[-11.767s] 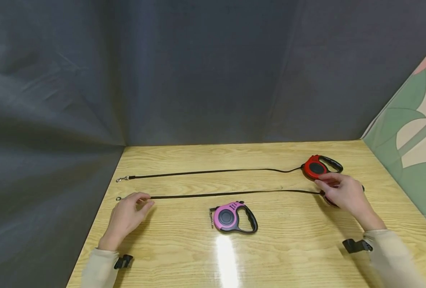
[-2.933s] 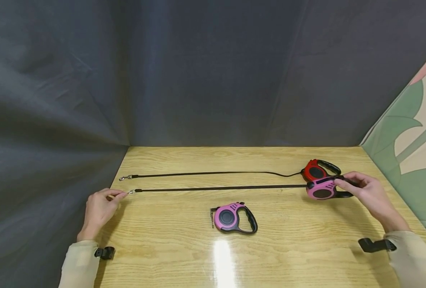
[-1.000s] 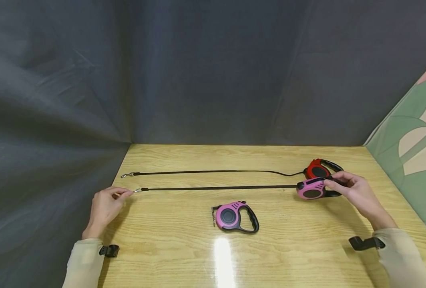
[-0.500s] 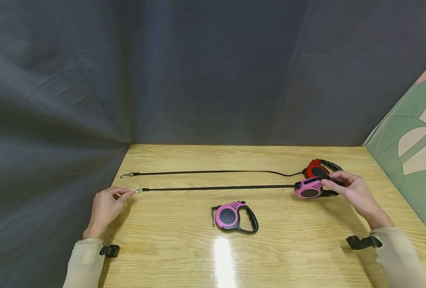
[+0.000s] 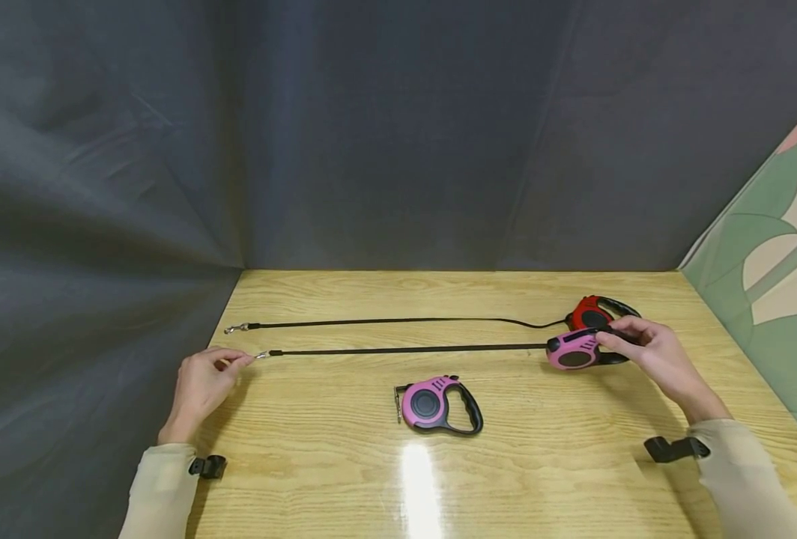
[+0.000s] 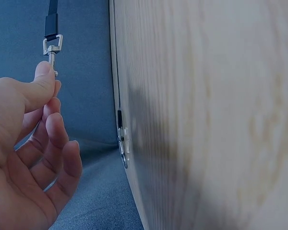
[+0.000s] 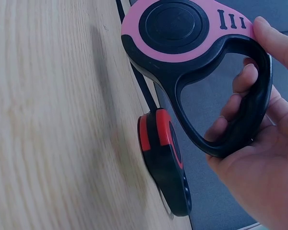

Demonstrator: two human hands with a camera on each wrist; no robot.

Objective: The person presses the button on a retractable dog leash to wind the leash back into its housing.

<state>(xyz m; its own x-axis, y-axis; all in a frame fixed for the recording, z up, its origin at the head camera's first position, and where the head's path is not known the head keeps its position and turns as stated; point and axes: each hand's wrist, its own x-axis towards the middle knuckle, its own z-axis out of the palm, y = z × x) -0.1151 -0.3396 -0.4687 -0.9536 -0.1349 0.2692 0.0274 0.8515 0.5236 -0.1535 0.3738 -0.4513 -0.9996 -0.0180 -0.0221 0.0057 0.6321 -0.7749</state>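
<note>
- Both hands are grasping: my left hand (image 5: pixel 203 389) pinches a metal clip (image 5: pixel 261 355), while my right hand (image 5: pixel 655 355) grips the pink leash (image 5: pixel 575 358) by its handle (image 7: pixel 252 112).
- I hold that pink leash above the table (image 5: pixel 317 464), just nearer me than the red leash (image 5: pixel 590 318), its black strap (image 5: pixel 412 349) stretched straight leftward.
- Another pink leash (image 5: pixel 425 404) lies left of the red leash, also nearer me.

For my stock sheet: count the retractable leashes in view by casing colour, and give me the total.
Pink retractable leashes: 2, one held in the right hand, one lying on the table
Red retractable leash: 1
Total: 3
</note>
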